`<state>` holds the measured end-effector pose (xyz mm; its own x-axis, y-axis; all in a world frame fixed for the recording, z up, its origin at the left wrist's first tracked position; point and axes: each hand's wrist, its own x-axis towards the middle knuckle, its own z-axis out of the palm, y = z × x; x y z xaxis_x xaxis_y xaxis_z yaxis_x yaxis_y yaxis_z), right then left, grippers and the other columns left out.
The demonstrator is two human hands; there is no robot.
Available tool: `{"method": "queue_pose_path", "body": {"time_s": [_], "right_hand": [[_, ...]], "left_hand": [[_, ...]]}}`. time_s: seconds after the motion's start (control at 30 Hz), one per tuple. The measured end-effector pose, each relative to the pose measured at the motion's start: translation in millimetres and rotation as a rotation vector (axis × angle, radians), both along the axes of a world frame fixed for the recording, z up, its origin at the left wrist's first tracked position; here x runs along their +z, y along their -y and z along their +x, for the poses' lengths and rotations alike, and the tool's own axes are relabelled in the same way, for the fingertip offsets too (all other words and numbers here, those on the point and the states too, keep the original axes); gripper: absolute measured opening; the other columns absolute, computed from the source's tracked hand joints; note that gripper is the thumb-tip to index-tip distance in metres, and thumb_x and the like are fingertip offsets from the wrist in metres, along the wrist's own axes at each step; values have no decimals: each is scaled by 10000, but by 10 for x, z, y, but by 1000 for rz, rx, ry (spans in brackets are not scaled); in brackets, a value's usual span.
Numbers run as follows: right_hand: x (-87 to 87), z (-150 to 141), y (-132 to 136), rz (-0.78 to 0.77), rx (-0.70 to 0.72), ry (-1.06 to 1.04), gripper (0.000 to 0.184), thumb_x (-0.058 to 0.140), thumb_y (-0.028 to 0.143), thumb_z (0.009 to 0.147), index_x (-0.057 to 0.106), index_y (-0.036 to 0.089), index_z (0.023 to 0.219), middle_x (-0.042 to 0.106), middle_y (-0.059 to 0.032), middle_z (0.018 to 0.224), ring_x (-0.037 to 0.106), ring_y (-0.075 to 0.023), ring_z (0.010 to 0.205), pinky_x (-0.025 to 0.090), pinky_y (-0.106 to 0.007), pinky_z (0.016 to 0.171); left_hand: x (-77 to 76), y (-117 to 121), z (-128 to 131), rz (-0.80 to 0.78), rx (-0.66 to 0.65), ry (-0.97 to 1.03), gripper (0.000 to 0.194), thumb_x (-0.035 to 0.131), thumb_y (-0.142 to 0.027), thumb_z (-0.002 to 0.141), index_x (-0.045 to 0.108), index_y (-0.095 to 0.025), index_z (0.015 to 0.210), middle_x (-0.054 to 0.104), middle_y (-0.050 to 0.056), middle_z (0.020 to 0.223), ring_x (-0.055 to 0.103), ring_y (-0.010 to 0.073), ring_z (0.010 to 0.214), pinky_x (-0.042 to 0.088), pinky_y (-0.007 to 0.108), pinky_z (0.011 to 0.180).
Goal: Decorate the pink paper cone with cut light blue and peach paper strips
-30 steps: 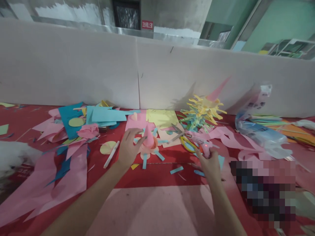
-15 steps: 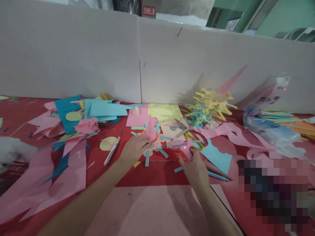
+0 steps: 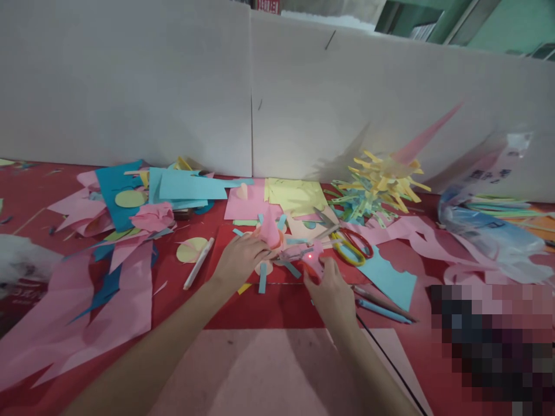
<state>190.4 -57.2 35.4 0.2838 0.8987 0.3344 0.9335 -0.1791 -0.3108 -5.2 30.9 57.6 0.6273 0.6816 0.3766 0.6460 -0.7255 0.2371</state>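
Note:
My right hand point(image 3: 333, 293) is wrapped round a pink hot glue gun point(image 3: 316, 252). A red light glows on the gun's body, and its nozzle points left. A black cord point(image 3: 388, 357) runs back under my forearm. My left hand point(image 3: 240, 259), fingers closed, holds a small paper craft with a pink cone point(image 3: 270, 230) in its middle and pale blue paper strips point(image 3: 262, 278) sticking out around it. The nozzle is close to the base of the cone, by my left fingertips. Whether it touches the paper I cannot tell.
Yellow-and-red-handled scissors point(image 3: 349, 248) lie just beyond the glue gun, beside blue paper point(image 3: 392, 280) and pens point(image 3: 381, 309). A fringed yellow paper piece point(image 3: 385, 179) stands at the back right near a plastic bag point(image 3: 489, 225). A white marker point(image 3: 199, 264) and pink scraps point(image 3: 47, 323) lie left. White boards point(image 3: 173, 86) wall the back.
My right hand has moved the glue gun left, bringing its nozzle up to the paper craft. My left hand keeps its hold. The view has tilted down slightly.

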Motion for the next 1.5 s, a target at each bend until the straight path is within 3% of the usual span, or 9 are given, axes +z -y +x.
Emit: {"method": "queue_pose_path", "body": {"time_s": [0.37,0.57,1.5], "right_hand": [[-10,64,14,-14,-17,31,261,474,342,806,438,204,1024,604,-54,1030,612,-191,820,323,-242,486],[18,113,19,-35,-58,58,252,454,367,819,446,191,1000,598,-66,1045,607,-196,794,289,-249,473],[13,108,31,-40,-18,37,216,465,298,828,437,204,1021,604,-51,1046,614,-183,805,339,-242,476]], "left_hand": [[11,5,-2,-24,-27,-74,338,340,-184,884,665,-215,793,683,15,881,567,162,787,383,314,740],[-3,15,29,-10,38,-82,316,355,-210,893,657,-207,797,679,22,820,567,179,796,364,318,720],[44,66,89,36,132,-115,334,338,-266,910,639,-207,777,649,12,754,528,163,727,310,295,617]]}}
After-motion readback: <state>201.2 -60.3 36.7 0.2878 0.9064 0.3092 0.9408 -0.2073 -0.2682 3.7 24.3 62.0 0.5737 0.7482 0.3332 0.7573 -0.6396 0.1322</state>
